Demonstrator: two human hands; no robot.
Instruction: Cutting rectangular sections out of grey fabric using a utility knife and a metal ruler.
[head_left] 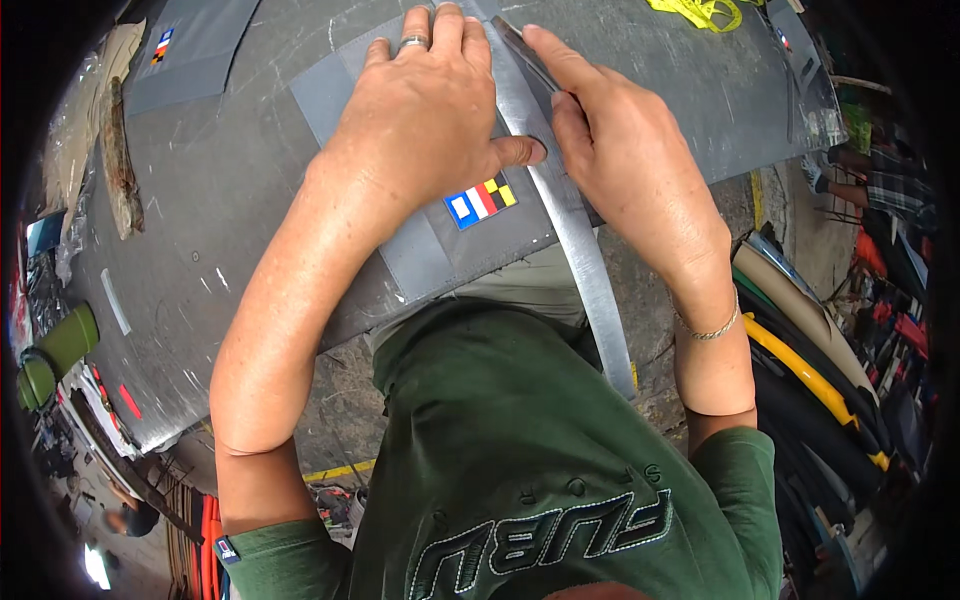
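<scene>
Bright, fairly even light, seemingly from overhead, falls on the table, the left hand and the right hand, sharp enough to show scratches and skin texture. The metal ruler gleams along its length; whitish sheen marks the table's near left corner, and beyond it a white patch is blown out. Fisheye distortion bows the table's near edge; clutter past its side edges looks softer, fading to black at the rim.

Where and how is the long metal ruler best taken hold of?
Probably at the near end of the metal ruler, coming from the wearer's side and pinching across its flat faces. That end juts past the edge of the table, so its underside looks reachable; farther up, it lies flat over the tabletop.
</scene>
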